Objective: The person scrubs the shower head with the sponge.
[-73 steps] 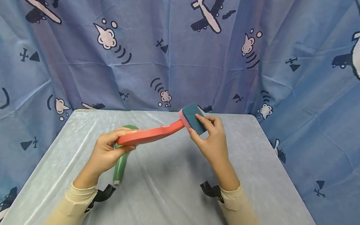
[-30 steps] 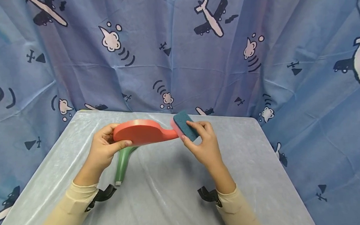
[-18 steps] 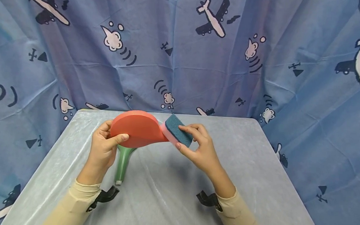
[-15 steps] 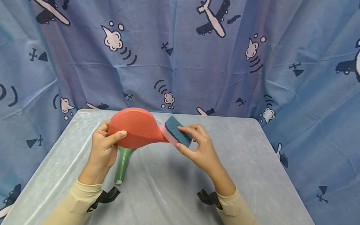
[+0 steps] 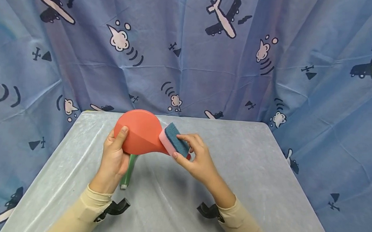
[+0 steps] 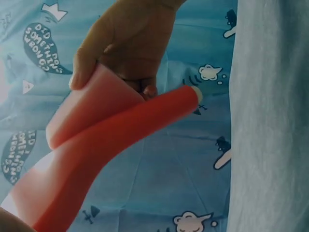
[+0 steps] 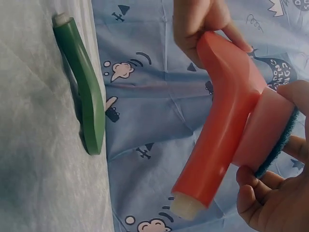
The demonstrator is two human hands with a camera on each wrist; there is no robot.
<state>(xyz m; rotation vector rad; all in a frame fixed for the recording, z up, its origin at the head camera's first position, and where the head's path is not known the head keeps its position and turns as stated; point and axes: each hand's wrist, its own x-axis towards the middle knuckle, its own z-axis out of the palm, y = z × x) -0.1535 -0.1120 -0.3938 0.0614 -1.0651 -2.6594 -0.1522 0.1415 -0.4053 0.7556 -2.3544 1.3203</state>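
A red handheld shower head (image 5: 138, 131) with a round, flat head is raised over the table. My left hand (image 5: 114, 159) grips the rim of its head, thumb on the face turned to me. My right hand (image 5: 199, 161) pinches a sponge (image 5: 176, 141), pink foam with a blue-green scouring layer. In the right wrist view, the foam side lies against the red handle (image 7: 222, 130), which ends in a whitish connector (image 7: 188, 205). Behind the red one, a green shower head (image 5: 128, 173) lies on the table, its head hidden in the head view.
The table (image 5: 248, 186) has a pale grey cover. Blue curtains (image 5: 188, 54) printed with airplanes hang behind it and at both sides. Black straps (image 5: 116, 207) are fixed at both wrists.
The red shower head has tilted from edge-on until its round face shows toward me. The sponge and right hand have moved left and down along with its handle.
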